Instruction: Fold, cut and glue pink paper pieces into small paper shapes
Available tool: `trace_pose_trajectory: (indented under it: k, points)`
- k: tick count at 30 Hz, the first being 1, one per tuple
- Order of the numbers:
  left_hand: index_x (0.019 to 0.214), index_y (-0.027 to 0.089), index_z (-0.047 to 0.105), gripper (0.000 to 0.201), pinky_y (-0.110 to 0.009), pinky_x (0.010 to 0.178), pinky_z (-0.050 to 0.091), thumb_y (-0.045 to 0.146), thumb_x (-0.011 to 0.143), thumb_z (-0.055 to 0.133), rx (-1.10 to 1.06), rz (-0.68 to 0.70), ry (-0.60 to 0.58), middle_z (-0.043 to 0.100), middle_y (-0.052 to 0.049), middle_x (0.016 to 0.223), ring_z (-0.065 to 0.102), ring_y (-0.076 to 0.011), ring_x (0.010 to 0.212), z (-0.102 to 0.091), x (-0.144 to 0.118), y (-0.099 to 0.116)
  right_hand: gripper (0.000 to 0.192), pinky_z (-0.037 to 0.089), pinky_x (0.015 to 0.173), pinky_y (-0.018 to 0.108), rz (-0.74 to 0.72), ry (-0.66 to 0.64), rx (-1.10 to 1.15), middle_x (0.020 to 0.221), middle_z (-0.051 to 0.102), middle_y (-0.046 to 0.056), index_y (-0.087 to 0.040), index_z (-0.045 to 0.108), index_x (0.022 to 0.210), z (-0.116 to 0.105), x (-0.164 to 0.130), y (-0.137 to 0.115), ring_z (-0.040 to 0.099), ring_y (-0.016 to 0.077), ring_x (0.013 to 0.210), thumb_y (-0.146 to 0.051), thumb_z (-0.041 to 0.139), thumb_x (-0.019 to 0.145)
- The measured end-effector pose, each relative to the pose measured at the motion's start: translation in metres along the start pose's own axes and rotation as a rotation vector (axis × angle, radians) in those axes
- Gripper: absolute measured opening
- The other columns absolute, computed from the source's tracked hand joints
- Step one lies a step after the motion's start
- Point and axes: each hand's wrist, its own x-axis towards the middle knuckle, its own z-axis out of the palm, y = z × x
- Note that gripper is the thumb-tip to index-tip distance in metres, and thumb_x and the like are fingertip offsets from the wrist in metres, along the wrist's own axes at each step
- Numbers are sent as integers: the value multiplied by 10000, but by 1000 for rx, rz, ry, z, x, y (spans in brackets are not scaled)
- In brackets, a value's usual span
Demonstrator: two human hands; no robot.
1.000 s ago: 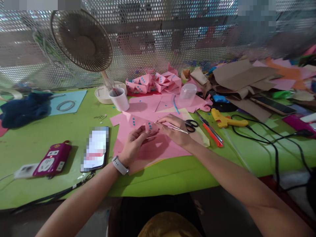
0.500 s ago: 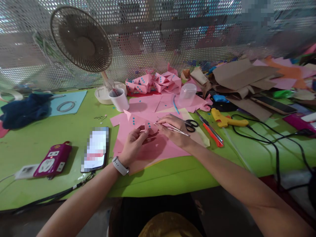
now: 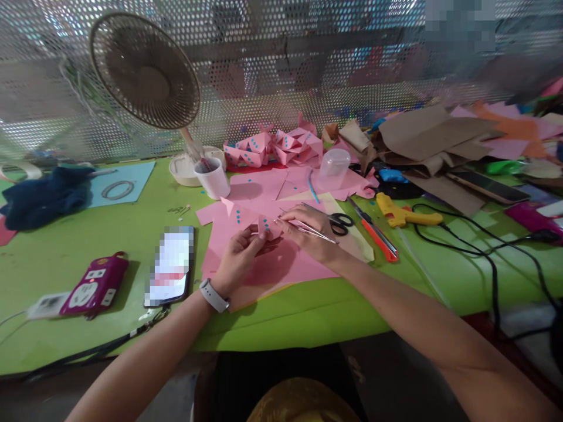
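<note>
My left hand [image 3: 243, 251] pinches a folded pink paper piece [image 3: 246, 218] that carries small blue dots. Between the thumb and fingers of my right hand [image 3: 314, 234] is a pair of metal tweezers [image 3: 317, 234], its tip close to the dotted part of the paper. Whether the tip touches the paper I cannot tell. Below both hands lie pink paper sheets [image 3: 224, 252]. Black-handled scissors [image 3: 341, 224] rest just right of my right hand, their blades partly hidden. A thin blue strip [image 3: 313, 186] lies behind it.
A white cup [image 3: 212, 177] and a fan [image 3: 147, 73] stand behind left. Dotted pink folded papers [image 3: 272, 146] are heaped at the back beside a clear plastic cup [image 3: 334, 168]. An orange cutter [image 3: 379, 240], yellow glue gun [image 3: 404, 215] and cables lie right; a phone [image 3: 170, 266] lies left.
Almost nothing differs. My left fingers and the dotted paper have shifted very slightly; the tweezers stay at the same spot.
</note>
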Motion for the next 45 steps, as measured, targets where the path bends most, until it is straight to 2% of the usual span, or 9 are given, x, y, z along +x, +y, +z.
trace_pose_trajectory:
  k: [7, 13, 15, 17, 20, 24, 28, 33, 45]
  points:
    - [835, 164, 621, 333, -355, 907, 549, 395, 689, 811, -43, -12, 32, 699, -1, 760, 726, -209, 849, -2, 2, 1, 308, 518, 875, 372, 188, 146, 224, 1051, 709, 51, -269, 615, 1122, -8, 4, -12, 667, 206, 971, -475, 553, 903]
    - [837, 174, 622, 273, -347, 907, 549, 380, 743, 774, -62, -2, 24, 704, -16, 767, 720, -216, 896, -5, 3, -3, 472, 521, 714, 332, 215, 287, 354, 1086, 660, 67, -255, 622, 1034, -17, 5, -14, 634, 215, 962, -660, 439, 873]
    - [833, 171, 624, 259, -349, 904, 549, 375, 756, 764, -56, 2, 16, 705, -22, 778, 719, -220, 901, -5, 3, -3, 566, 494, 615, 308, 231, 248, 382, 959, 661, 57, -248, 656, 1005, -20, 2, -17, 628, 187, 816, -720, 382, 853]
    - [838, 171, 622, 248, -337, 894, 551, 365, 765, 758, -56, 1, 19, 707, -22, 787, 720, -213, 890, -6, 3, -4, 584, 417, 472, 275, 276, 167, 431, 636, 579, 3, -244, 685, 907, -21, -1, -23, 536, 133, 542, -714, 339, 873]
    - [839, 173, 618, 221, -318, 880, 553, 346, 785, 745, -70, 9, 13, 716, -22, 809, 722, -195, 870, -7, 3, -4, 422, 334, 378, 240, 355, 73, 426, 442, 462, -51, -237, 669, 761, -22, -3, -32, 405, 92, 374, -594, 482, 887]
    - [896, 166, 623, 210, -303, 894, 542, 331, 813, 724, -97, 18, -18, 730, -49, 930, 710, -195, 943, -8, 2, -3, 250, 420, 412, 223, 422, -35, 438, 637, 658, -6, -198, 686, 780, -21, 0, -34, 527, 89, 446, -446, 672, 804]
    - [922, 159, 603, 269, -318, 914, 530, 323, 778, 760, -145, 12, -6, 729, -44, 922, 705, -204, 963, -7, 2, -2, 257, 525, 535, 242, 500, -104, 539, 710, 706, 6, -195, 698, 917, -18, 0, -29, 647, 126, 581, -386, 736, 749]
    - [890, 163, 593, 276, -341, 919, 526, 310, 753, 781, -197, 15, 23, 724, -32, 878, 713, -206, 927, -6, 2, -1, 273, 572, 681, 288, 453, -116, 424, 907, 755, 54, -195, 741, 950, -18, -1, -29, 706, 182, 796, -370, 744, 740]
    - [852, 150, 608, 230, -354, 916, 526, 285, 760, 770, -233, 26, 46, 685, -19, 858, 696, -207, 949, -10, 3, -2, 153, 572, 645, 237, 320, -95, 324, 835, 744, 35, -180, 683, 915, -12, -7, -25, 707, 143, 735, -253, 698, 782]
